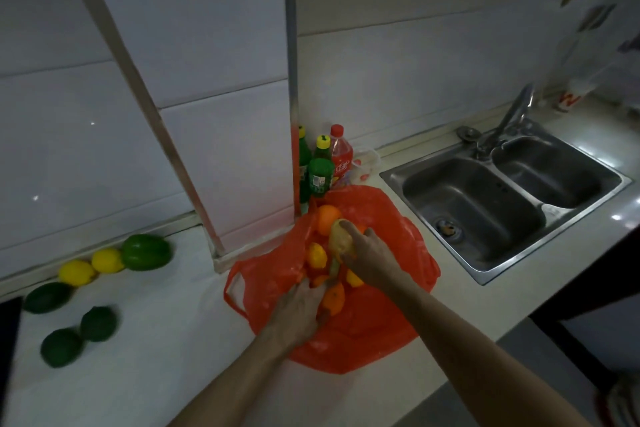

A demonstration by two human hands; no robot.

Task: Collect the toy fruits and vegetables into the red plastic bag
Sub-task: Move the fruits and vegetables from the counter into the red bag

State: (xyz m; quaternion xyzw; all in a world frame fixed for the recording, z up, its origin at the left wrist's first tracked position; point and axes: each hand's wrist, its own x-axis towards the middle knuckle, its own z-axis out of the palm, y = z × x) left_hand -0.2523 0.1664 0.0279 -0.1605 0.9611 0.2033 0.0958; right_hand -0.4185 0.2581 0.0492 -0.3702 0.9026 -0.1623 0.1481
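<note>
Right hand [372, 258] has its grip around a pale yellow toy [341, 236] over the red bag [363, 333]. Left hand [298, 314] pinches the bag's edge, and the green pepper [146, 252] sits far left on the surface [156, 340].

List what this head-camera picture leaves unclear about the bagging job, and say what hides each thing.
1. Contents of the red plastic bag, head view: both hands and the bag's folds cover some fruit, so no count.
2. Left hand: fingers tucked among fruit, grip unclear.
3. Pale fruit in the right hand: blurred, kind uncertain.
4. Bottle labels: too small to read.
5. Dark object: cut off by the left edge.
</note>
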